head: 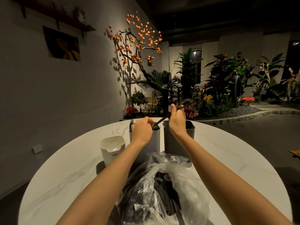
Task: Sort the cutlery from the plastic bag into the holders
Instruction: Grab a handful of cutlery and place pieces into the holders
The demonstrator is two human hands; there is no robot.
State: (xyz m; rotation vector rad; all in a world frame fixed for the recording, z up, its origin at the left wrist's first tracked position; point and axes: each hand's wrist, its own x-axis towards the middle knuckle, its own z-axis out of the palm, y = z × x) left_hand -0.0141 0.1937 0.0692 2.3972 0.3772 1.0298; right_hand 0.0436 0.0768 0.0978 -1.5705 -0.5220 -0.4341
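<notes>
I am reaching both arms across the round white worktop [227, 159] toward 2 tall grey holders standing side by side at its far side. My right hand [177, 119] is curling round a bunch of dark, thin-handled cutlery [184, 103], gripping it above the darker right holder [190, 132]; the pieces are fanning out past my fingers, and 1 long black handle is slanting down toward the paler left holder [155, 135]. My left hand [142, 127] is hovering at the mouth of that left holder with fingers bent down among the handles there, seemingly pinching one, though the fingertips are hidden by the back of the hand. A fork [131, 122] is standing tines-up at the holder's left edge. A white holder [112, 149] with printed lettering is sitting near my left forearm, with pale shapes inside that I cannot make out. The clear plastic bag [162, 184] is lying crumpled closest to me, between my forearms, holding a heap of black cutlery; the wrinkled film is blurring the shapes, and the bag's near end is cut off by the frame.
</notes>
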